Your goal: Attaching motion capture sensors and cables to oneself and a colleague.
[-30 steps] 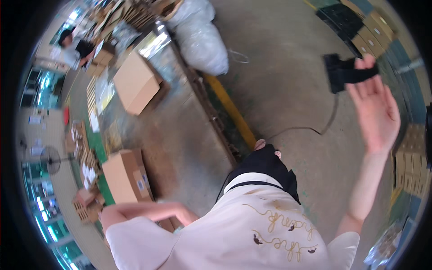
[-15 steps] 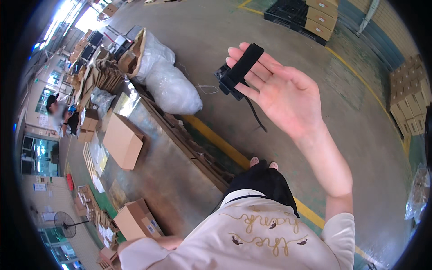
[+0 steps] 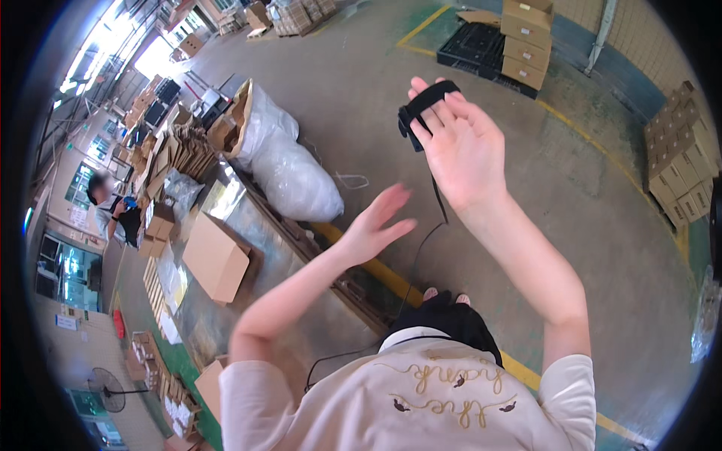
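Note:
My right hand (image 3: pixel 466 146) is raised with its palm up and its fingers stretched out. A black strap (image 3: pixel 435 95) loops around those fingers. A small black device (image 3: pixel 410 126) sits at the strap's left side, and from it a thin black cable (image 3: pixel 440 199) hangs down toward my body. My left hand (image 3: pixel 374 224) is held in the air to the lower left of the strap, apart from it. Its fingers are spread, slightly blurred, with nothing in them.
A metal-topped table (image 3: pixel 282 278) stands on my left with a cardboard box (image 3: pixel 216 258) on it. Beyond it sit large clear plastic bags (image 3: pixel 293 177). A black pallet (image 3: pixel 477 56) with cartons stands ahead, stacked cartons (image 3: pixel 683 165) at right. Another person (image 3: pixel 113 210) is far left.
My left hand has come up from the lower left toward the right hand. The right hand has shifted slightly, and the strap now wraps around its fingers instead of lying straight across them.

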{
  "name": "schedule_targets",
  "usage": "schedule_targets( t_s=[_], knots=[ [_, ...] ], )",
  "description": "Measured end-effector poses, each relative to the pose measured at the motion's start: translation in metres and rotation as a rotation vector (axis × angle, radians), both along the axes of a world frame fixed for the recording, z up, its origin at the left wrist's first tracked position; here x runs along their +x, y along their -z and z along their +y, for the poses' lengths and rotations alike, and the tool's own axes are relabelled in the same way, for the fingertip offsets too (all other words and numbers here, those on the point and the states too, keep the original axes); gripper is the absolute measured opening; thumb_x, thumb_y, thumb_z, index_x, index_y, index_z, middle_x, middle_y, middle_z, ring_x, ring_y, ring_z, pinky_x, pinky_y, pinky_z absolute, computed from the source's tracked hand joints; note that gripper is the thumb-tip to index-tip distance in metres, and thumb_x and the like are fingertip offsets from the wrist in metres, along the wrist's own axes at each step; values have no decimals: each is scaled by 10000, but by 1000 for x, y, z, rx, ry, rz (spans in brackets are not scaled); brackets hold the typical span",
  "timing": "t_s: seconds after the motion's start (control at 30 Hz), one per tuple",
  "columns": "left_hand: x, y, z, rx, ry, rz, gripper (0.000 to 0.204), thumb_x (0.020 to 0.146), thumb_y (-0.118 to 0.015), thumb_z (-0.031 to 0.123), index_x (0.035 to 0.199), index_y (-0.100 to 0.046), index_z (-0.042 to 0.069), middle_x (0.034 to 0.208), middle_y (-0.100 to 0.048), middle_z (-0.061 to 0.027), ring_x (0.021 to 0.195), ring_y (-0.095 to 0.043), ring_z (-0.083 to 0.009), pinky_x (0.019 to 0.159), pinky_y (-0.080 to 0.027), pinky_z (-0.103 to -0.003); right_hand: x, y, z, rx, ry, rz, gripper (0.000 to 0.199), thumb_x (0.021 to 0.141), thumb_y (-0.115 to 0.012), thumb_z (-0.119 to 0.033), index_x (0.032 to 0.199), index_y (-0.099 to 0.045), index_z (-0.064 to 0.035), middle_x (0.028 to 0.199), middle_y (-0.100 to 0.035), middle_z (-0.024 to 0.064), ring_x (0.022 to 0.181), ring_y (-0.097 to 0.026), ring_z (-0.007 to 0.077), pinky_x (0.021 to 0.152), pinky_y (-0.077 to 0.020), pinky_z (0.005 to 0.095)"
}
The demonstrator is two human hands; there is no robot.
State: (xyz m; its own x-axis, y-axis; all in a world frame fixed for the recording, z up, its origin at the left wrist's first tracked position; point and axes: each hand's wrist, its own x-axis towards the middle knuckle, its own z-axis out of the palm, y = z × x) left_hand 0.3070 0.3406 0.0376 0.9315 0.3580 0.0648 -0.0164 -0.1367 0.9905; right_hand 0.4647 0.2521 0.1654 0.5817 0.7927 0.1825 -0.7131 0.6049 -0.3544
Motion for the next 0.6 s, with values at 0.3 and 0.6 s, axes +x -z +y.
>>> schedule_targets(
  t_s=[0.3,0.6],
  knots=[
    [121,-61,-22,-370,-227,-132,171,948,-557,215,988,-572,50,590,-406,91,438,-298,-6,378,-201,-198,53,9,-40,-270,143,-372,154,874,-552,-99,1013,-550,-32,1122,-561,82,1082,-505,151,995,-350,283],
    [118,-29,8,-1226,474,105,339,1007,-406,288,1230,-470,42,642,-276,81,488,-222,-31,402,-157,-192,74,13,-113,-778,726,-1353,302,847,-660,-231,1098,-620,-67,1149,-601,88,1127,-543,230,974,-403,343]
  ],
)
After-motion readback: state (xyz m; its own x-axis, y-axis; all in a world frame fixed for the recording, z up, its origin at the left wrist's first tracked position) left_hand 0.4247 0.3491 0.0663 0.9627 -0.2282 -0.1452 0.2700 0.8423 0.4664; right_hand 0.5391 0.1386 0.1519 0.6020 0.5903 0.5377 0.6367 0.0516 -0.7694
